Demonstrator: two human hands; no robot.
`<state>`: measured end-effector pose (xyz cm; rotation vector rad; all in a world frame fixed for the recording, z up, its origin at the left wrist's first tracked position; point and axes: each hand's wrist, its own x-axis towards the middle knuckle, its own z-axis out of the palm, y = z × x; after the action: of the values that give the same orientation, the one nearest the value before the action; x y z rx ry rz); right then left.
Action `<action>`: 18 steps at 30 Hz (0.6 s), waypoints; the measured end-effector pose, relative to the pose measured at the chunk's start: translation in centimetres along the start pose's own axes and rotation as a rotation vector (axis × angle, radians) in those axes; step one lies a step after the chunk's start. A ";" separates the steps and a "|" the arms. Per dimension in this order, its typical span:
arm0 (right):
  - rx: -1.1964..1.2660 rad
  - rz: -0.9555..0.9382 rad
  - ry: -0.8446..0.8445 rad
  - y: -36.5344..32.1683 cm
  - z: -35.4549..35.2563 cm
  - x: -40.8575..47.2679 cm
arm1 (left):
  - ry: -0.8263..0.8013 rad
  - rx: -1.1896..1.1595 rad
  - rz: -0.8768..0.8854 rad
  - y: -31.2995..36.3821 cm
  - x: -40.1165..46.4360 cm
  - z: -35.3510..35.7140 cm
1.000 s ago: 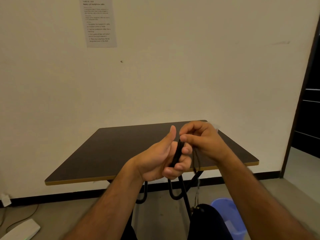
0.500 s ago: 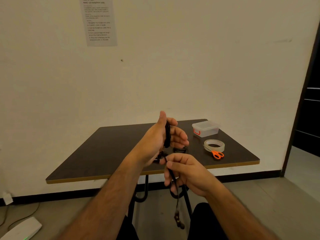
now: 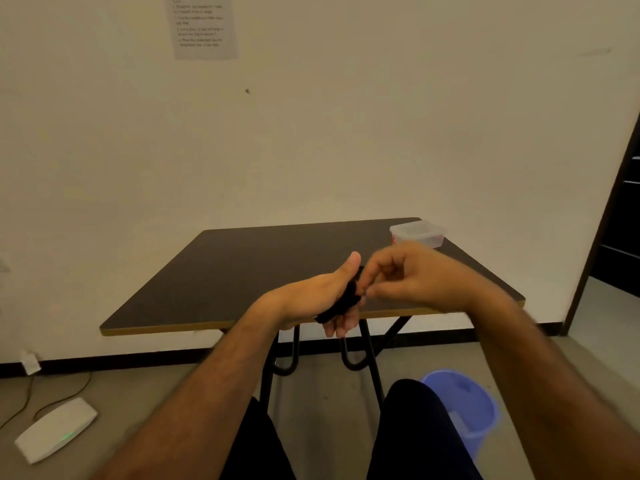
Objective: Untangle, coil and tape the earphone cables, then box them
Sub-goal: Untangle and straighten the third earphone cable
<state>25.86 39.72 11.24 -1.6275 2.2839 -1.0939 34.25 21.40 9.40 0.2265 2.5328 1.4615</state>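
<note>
Left hand (image 3: 323,297) raised thumb-up, fingers curled round a dark cable (image 3: 341,299). Right hand (image 3: 408,277), blurred, fingertips pinched at the cable's top. Forearms converged mid-frame.

Right hand (image 3: 408,275) motion-blurred — its grip unclear; wall notice (image 3: 204,26) unreadable, top cut off.

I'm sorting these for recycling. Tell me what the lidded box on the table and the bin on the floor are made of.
Lidded box: looks like clear plastic, since it is translucent and milky with red side clips. Bin: probably thin plastic, a uniform, slightly see-through blue; blur hides its finish.
</note>
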 end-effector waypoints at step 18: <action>0.862 -0.052 0.317 1.5 6.1 1.0 | -0.076 -0.814 0.347 1.9 -0.3 1.8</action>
<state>27.28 36.19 6.17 -1.1995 1.4983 -2.0701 35.04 23.78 10.24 0.5732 1.6937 2.4045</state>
